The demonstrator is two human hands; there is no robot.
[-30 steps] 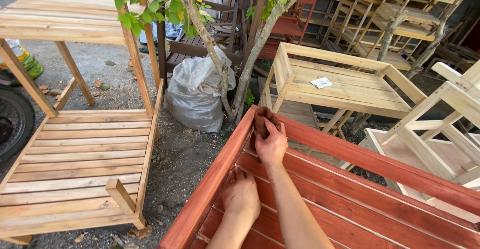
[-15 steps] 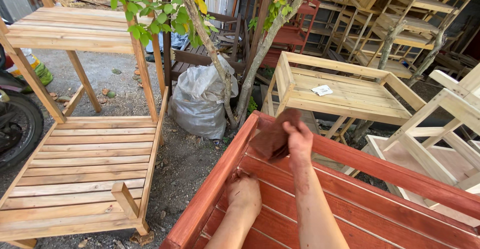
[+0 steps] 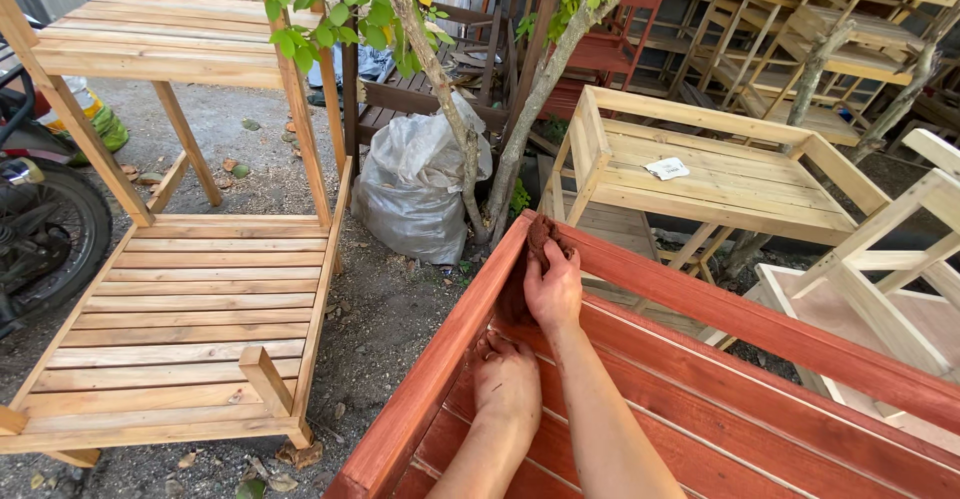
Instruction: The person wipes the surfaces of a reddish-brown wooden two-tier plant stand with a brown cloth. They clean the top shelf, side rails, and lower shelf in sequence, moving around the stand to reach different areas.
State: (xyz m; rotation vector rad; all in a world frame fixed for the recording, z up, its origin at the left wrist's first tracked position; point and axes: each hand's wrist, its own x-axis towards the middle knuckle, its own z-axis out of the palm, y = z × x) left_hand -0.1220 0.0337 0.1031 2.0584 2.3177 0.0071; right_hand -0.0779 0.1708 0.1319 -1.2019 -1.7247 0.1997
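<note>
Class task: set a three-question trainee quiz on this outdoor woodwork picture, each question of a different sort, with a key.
1. True or false: the right hand presses a stained rag at the corner of the red-brown frame.
2. The left hand rests on: A) the grey plastic sack; B) the red-brown slats; C) the motorbike wheel.
3. Fill in: the bare wooden rack on the ground lies to the person's ____.

Key: 1 true. 2 B. 3 left.
</note>
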